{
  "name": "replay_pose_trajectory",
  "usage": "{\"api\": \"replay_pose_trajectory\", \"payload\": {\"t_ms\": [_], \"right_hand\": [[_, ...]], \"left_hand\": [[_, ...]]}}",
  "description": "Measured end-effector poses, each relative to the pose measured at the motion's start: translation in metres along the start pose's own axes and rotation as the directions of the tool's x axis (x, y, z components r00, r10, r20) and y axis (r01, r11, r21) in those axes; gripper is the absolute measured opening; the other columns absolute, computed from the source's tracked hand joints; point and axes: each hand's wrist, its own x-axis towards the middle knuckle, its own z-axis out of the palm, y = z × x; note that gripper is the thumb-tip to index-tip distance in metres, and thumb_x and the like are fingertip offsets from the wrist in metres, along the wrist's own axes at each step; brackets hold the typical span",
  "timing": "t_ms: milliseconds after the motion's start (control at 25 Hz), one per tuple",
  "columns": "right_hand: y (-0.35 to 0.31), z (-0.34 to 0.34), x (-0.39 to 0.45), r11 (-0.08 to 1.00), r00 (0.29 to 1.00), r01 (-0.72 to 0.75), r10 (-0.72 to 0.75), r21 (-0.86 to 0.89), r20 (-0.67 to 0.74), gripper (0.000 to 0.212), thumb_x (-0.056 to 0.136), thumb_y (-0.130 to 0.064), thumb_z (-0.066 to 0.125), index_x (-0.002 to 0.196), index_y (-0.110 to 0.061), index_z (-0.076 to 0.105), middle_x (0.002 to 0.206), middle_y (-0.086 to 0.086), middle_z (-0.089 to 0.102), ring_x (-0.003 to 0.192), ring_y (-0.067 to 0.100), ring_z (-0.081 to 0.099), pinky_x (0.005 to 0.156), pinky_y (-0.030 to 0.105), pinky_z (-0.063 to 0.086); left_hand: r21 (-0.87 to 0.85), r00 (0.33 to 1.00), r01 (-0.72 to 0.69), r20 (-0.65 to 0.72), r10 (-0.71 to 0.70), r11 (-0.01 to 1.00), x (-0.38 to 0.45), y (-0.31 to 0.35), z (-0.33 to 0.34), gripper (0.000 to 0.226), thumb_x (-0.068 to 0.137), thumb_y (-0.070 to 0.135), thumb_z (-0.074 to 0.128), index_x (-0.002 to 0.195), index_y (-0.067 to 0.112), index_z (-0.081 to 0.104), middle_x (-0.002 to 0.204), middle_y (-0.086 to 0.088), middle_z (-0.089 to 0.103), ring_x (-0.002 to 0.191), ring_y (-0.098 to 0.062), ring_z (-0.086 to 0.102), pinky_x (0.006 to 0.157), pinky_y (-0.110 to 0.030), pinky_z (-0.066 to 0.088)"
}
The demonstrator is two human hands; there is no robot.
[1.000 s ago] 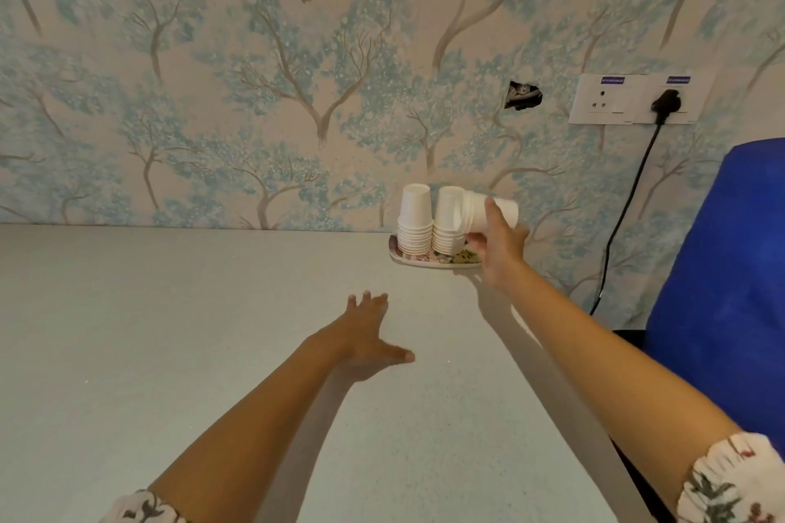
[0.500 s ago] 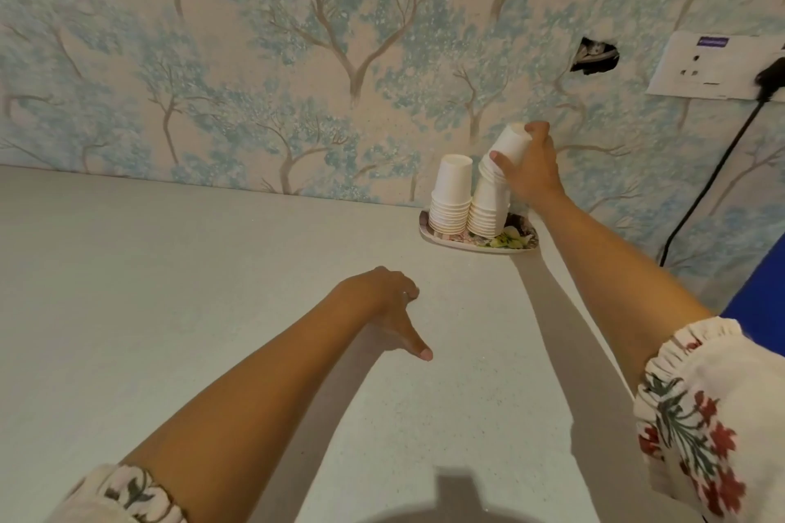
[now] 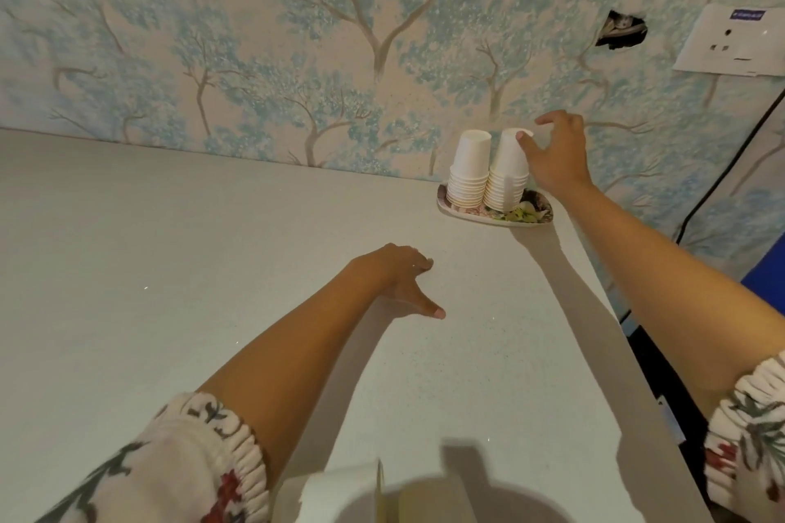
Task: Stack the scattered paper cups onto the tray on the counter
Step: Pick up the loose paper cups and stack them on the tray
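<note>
Two cup stacks (image 3: 488,172) are seen inverted on the tray (image 3: 495,216), at 1 o'clock on the worktop (image 3: 170,289). The right hand (image 3: 554,157) is spread open, thumb touching the right stack's top. The left hand (image 3: 401,282) rests empty, fingers loosely curled. The seating step is judged nearly done; next, withdrawal without tipping.

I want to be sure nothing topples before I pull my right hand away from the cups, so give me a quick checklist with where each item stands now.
1. Right stack upright on the tray: ok.
2. Left stack upright beside it: ok.
3. Top cup seated straight: ok, it looks level.
4. Right hand free of the cup: not ok, fingers spread but the thumb touches its top.
5. Left hand clear of the tray: ok, it rests on the counter well short of it.
6. Loose cups left on the counter: cannot tell, none in view.
</note>
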Motion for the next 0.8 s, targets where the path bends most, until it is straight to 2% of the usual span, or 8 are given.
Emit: {"api": "replay_pose_trajectory", "payload": {"t_ms": [160,320,520,600,680,800], "right_hand": [[-0.024,-0.019,-0.039,0.995,0.999,-0.027,0.023,0.092,0.049,0.039,0.093,-0.032,0.064,0.123,-0.012,0.052,0.132,0.01,0.044,0.107,0.014,0.05,0.089,0.023,0.04],[-0.053,-0.035,-0.087,0.989,0.99,-0.06,0.042,0.139,0.135,0.035,0.091,-0.026,0.068,0.121,-0.011,0.057,0.131,0.01,0.048,0.104,0.017,0.057,0.083,0.021,0.041],[-0.097,-0.064,-0.15,0.973,0.946,-0.107,0.036,0.206,0.323,0.022,0.089,-0.024,0.071,0.108,-0.018,0.063,0.126,0.006,0.056,0.1,0.017,0.059,0.08,0.025,0.041],[-0.111,-0.075,-0.175,0.964,0.909,-0.103,-0.01,0.247,0.417,0.021,0.088,-0.028,0.071,0.105,-0.023,0.06,0.122,0.0,0.058,0.098,0.014,0.059,0.075,0.022,0.041],[-0.126,-0.087,-0.196,0.962,0.849,-0.094,-0.057,0.256,0.525,0.029,0.088,-0.032,0.071,0.112,-0.026,0.056,0.123,-0.005,0.055,0.094,0.007,0.059,0.073,0.02,0.043],[-0.144,-0.103,-0.221,0.97,0.758,-0.081,-0.091,0.231,0.647,0.043,0.088,-0.036,0.071,0.125,-0.026,0.051,0.129,-0.004,0.053,0.099,0.01,0.059,0.085,0.03,0.05]], "left_hand": [[0.028,0.999,0.035,0.023,-0.036,0.999,-0.027,0.013,0.0,0.093,0.079,0.065,0.065,0.155,0.027,0.025,0.161,0.0,0.023,0.145,-0.027,0.026,0.115,-0.046,0.028],[0.053,0.995,0.073,0.07,-0.077,0.996,-0.064,0.028,0.006,0.085,0.082,0.064,0.062,0.152,0.026,0.033,0.157,0.001,0.033,0.142,-0.027,0.031,0.112,-0.046,0.032],[-0.089,0.978,0.129,0.178,-0.111,0.988,-0.109,0.035,0.006,0.066,0.089,0.059,0.057,0.142,0.021,0.051,0.151,-0.001,0.044,0.138,-0.026,0.04,0.113,-0.043,0.031],[-0.169,0.959,0.168,0.254,-0.122,0.971,-0.125,0.034,0.006,0.069,0.09,0.057,0.057,0.146,0.02,0.045,0.153,-0.002,0.04,0.14,-0.026,0.039,0.116,-0.046,0.028],[-0.277,0.94,0.204,0.325,-0.109,0.939,-0.143,0.036,0.005,0.078,0.09,0.055,0.059,0.153,0.02,0.03,0.158,-0.001,0.033,0.143,-0.025,0.035,0.119,-0.049,0.021],[-0.375,0.943,0.202,0.325,-0.075,0.905,-0.169,0.039,0.0,0.083,0.09,0.051,0.061,0.156,0.02,0.022,0.16,-0.004,0.027,0.146,-0.026,0.027,0.12,-0.044,0.018]]}}
